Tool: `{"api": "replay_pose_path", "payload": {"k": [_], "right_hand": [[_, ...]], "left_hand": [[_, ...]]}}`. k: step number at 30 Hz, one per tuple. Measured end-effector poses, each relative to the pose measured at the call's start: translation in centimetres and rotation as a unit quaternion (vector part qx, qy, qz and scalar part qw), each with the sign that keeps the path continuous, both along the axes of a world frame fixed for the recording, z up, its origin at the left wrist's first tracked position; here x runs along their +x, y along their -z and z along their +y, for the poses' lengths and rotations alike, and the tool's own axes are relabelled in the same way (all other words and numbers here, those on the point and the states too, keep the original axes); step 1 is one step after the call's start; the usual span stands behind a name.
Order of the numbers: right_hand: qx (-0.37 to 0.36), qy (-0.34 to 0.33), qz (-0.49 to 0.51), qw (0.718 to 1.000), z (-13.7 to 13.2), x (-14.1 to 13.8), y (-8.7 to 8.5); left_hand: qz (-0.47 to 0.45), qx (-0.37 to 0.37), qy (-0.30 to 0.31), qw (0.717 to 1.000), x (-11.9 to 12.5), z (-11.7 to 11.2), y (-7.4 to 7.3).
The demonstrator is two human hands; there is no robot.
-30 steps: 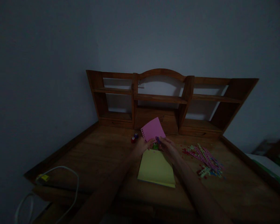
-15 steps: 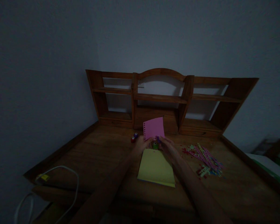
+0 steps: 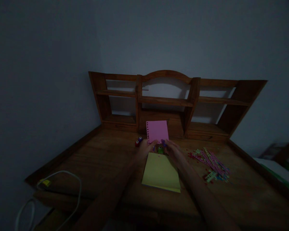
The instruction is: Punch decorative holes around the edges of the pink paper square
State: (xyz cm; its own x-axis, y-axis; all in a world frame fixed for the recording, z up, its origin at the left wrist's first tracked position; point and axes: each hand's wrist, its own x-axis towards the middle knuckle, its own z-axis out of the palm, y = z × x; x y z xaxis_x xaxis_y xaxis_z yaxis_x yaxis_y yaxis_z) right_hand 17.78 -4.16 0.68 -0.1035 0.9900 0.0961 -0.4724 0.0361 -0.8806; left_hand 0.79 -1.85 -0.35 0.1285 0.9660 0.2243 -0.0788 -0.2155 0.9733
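Observation:
A pink paper sheet (image 3: 157, 131), with a row of holes down its left edge and a few along its bottom edge, is held upright over the desk. My left hand (image 3: 145, 148) pinches its lower left part, thumb in front. At the sheet's bottom right, my right hand (image 3: 173, 149) is closed around a small purple tool (image 3: 163, 142) that touches the paper edge; its exact kind is too dark to tell. Between my hands, a small green piece with an eye-like white dot (image 3: 160, 149) rests on the desk. Just below lies a yellow paper pad (image 3: 162, 171).
Left of my hands stand a red piece (image 3: 137, 143) and a purple piece (image 3: 140, 139) with eye-like dots. Hole-punched coloured strips (image 3: 213, 162) and paper bits are heaped at right. A wooden shelf (image 3: 167, 102) backs the desk; a white cable (image 3: 79, 186) hangs front left.
The pink sheet has turned slightly and shifted a little left, so it now sits straighter. Both hands keep their grip, and the purple tool stays at the bottom edge.

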Motion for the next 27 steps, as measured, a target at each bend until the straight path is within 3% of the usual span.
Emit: {"api": "replay_pose_path", "payload": {"k": [17, 27], "right_hand": [[-0.017, 0.01, 0.0, 1.0, -0.16, -0.14, -0.28], [-0.006, 0.001, -0.011, 1.0, -0.25, -0.13, -0.25]], "left_hand": [[-0.007, -0.007, 0.003, 1.0, 0.2, -0.56, -0.53], [0.018, 0.0, -0.001, 1.0, 0.03, -0.15, 0.29]]}}
